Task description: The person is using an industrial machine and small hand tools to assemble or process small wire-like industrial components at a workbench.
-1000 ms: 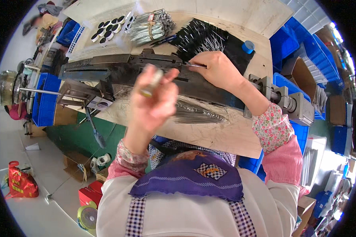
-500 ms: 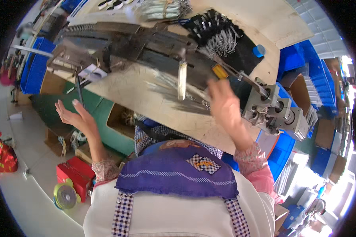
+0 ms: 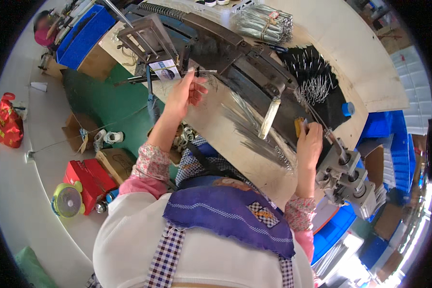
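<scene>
The person's left hand (image 3: 185, 93) is raised forward on a bent arm with a pink floral cuff, and its fingers (image 3: 198, 89) are pinched together near the thumb. The right hand (image 3: 309, 141) reaches up on a nearly straight forearm, fingers curled closed, wrist a little bent.
</scene>
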Motion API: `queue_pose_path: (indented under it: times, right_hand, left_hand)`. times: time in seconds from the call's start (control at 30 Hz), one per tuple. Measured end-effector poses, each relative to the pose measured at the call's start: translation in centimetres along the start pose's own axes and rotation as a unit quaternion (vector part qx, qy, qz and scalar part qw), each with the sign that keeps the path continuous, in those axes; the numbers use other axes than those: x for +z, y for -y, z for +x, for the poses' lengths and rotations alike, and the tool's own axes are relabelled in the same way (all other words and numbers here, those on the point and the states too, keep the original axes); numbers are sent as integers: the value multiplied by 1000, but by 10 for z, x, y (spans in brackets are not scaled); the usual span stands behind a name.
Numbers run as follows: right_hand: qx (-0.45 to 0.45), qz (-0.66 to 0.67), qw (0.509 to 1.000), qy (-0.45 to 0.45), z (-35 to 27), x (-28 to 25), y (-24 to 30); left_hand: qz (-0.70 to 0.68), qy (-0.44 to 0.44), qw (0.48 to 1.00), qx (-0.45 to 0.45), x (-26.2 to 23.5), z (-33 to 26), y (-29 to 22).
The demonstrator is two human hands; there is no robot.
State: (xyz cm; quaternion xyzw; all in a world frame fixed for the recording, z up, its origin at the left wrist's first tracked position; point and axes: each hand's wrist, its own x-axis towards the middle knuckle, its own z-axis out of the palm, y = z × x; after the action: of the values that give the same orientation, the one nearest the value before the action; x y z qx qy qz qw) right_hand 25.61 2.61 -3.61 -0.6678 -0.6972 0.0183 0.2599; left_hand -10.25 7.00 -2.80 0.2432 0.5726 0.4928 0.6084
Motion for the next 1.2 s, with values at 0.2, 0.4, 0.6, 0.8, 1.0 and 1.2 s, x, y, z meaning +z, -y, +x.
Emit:
queue_pose_path:
  times: [0.2,0.4,0.6,0.8,1.0,1.2]
  right_hand:
    - [32,-51,998,21,-5,-5,4]
    - [11,-24,999,26,5,5,3]
    - [-59,-4,998,11,-24,-22,14]
    - [-61,73,988,121,-50,-111,24]
    - [-192,-4,980,-51,80,-106,16]
    - [-24,230,939,253,89,-88,23]
  left_hand:
    - [-46,9,996,81,21,8,16]
    - [-60,278,945,162,150,-87,5]
    - [13,431,887,-165,219,-59,23]
    - [6,312,950,-22,225,-74,33]
    - [-28,271,961,41,214,-64,36]
    - [-60,246,967,-13,217,-73,36]
